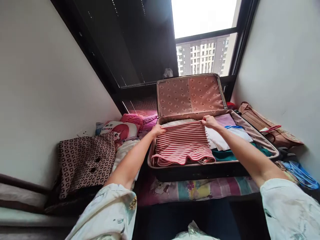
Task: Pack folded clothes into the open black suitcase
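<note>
A red-and-white striped garment (183, 141) is stretched between my two hands over the left half of an open suitcase (190, 171). My left hand (158, 130) is closed on the garment's far left corner. At its far right corner, my right hand (209, 121) pinches the cloth. The near edge of the garment lies wavy along the suitcase's front rim. To the right inside the case lie a white garment (221, 138), a lilac cloth (226, 120) and a dark green cloth (226, 154). The suitcase's patterned lid (175, 96) stands raised at the back.
Left of the suitcase are a brown patterned bag or cloth (86, 160) and a printed pillow (122, 130). On the right a tan bag (267, 125) leans by the wall, with blue cloth (301, 173) nearer. A colourful cover (200, 190) lies under the case; a window (205, 53) is behind.
</note>
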{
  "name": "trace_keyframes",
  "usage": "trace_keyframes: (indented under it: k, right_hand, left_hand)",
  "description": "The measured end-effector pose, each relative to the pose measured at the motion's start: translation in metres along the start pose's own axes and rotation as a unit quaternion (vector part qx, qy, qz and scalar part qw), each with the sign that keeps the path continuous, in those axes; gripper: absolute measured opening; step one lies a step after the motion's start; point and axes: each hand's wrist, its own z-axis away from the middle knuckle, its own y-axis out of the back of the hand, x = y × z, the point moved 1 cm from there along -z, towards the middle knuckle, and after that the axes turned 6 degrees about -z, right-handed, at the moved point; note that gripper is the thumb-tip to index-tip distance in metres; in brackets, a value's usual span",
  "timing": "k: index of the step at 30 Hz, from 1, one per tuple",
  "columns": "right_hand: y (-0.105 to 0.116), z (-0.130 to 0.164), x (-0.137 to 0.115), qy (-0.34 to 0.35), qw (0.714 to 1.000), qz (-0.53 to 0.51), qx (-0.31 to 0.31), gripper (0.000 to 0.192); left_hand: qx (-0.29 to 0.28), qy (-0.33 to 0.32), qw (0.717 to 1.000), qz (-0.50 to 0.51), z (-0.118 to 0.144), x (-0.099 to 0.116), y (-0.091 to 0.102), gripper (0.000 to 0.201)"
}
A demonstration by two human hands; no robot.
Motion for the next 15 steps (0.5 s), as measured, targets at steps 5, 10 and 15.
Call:
trace_keyframes:
  k: [5,10,15]
  right_hand:
    - [-0.073,-0.016,0.02,-0.057,0.998,0.011,-0.01,0.029]
    - [-0.094,-0.01,0.033,-0.09,0.995,0.008,-0.031,0.063]
    - [-0.076,0.033,0.053,-0.091,0.991,-0.052,-0.079,0.086]
  left_hand:
    - [0.039,0.079,0.994,-0.063,-0.032,-0.031,-0.051,0.024]
    - [0.059,0.096,0.986,-0.12,-0.032,-0.047,-0.064,0.064]
    - [0.04,0.093,0.992,-0.075,0.017,-0.059,-0.059,0.074]
